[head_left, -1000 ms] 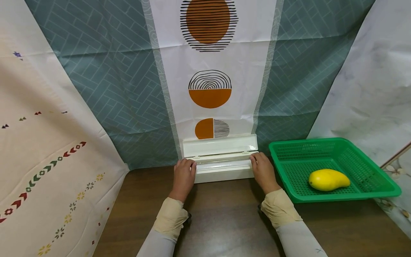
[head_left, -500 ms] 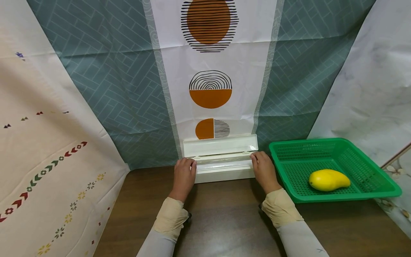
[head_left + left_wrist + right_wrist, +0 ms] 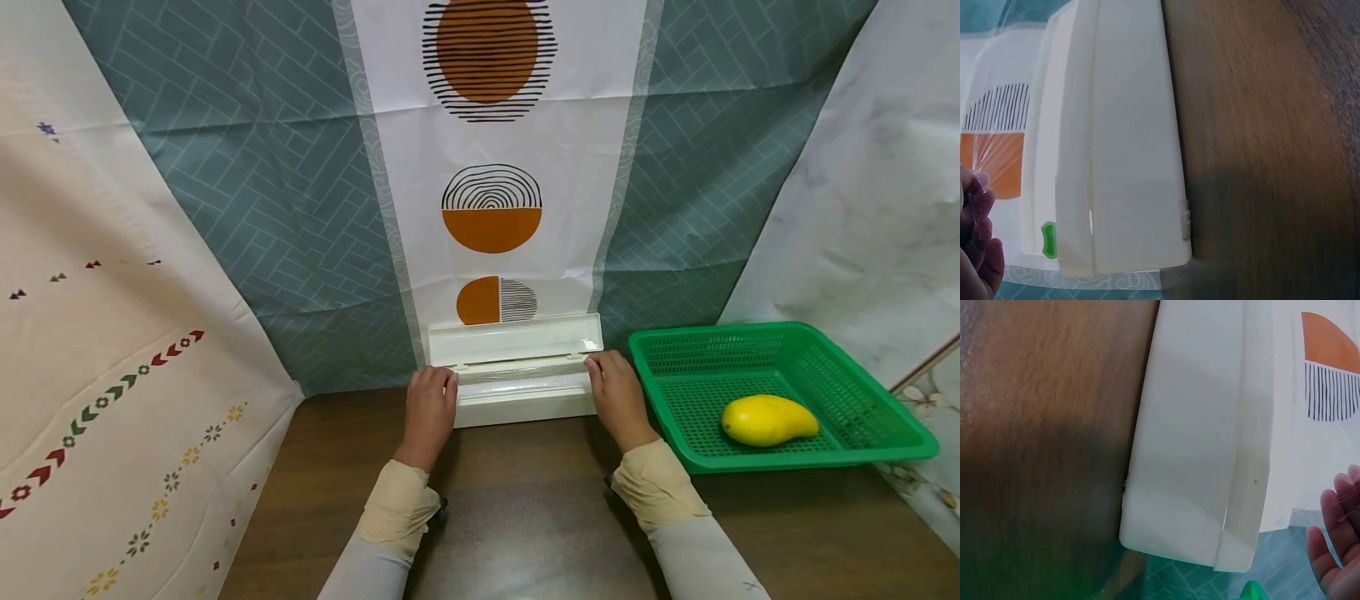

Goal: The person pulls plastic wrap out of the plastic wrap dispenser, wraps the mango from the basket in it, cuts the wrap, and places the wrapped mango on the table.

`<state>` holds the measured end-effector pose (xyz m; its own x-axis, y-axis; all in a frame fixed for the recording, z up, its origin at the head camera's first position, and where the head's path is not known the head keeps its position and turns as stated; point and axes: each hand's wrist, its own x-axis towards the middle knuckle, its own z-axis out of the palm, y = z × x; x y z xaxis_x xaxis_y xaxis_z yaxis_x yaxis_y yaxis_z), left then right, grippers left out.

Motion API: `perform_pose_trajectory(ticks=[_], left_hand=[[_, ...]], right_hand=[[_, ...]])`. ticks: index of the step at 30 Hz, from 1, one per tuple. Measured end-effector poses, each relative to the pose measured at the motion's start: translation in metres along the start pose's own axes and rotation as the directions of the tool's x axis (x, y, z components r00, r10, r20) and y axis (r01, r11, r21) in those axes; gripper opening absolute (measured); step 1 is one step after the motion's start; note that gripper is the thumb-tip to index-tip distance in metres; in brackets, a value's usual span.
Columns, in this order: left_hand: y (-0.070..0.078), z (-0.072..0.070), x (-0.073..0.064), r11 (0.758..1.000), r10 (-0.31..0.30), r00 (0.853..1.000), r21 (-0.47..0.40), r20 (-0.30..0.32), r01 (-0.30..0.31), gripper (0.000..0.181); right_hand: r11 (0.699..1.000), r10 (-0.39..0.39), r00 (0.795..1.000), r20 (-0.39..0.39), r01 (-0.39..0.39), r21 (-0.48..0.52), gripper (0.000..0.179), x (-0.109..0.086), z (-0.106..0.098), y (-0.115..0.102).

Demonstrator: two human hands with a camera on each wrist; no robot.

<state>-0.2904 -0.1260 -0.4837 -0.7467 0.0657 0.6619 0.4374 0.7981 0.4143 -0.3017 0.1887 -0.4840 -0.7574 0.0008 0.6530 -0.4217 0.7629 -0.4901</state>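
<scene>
A white cling film dispenser [image 3: 528,407] sits at the back of the table, its lid [image 3: 517,337] raised against the hanging cloth. Clear cling film [image 3: 521,372] stretches across it between both hands. At the left end, my left hand [image 3: 430,417] pinches the film; the left wrist view shows creases fanning out from the fingertips [image 3: 982,180]. My right hand [image 3: 620,404] holds the film's other side at the right end, where the right wrist view shows a thin clear edge by the fingers [image 3: 1334,509]. The thumb's exact grip there is partly cut off.
To the right stands a green plastic basket [image 3: 675,458] with a yellow mango [image 3: 768,420] in it. Patterned cloths hang behind the dispenser and along both sides. Brown wooden tabletop [image 3: 517,533] lies between the forearms. A small green piece [image 3: 1049,240] sits on the dispenser's end.
The film's edge has lifted slightly between the hands and shows as a band above the roll. Both hands stay almost where they were; the basket and mango have not moved.
</scene>
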Motion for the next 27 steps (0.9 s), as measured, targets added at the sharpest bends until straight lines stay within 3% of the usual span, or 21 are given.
perform_pose_trajectory(ticks=[27], left_hand=[[0.0079,-0.0081,0.004,0.999,0.02,0.998,-0.034,-0.066,-0.022,0.016]], right_hand=[[0.997,-0.065,0.995,-0.082,0.068,0.037,0.013,0.0042,-0.0078,-0.0064]])
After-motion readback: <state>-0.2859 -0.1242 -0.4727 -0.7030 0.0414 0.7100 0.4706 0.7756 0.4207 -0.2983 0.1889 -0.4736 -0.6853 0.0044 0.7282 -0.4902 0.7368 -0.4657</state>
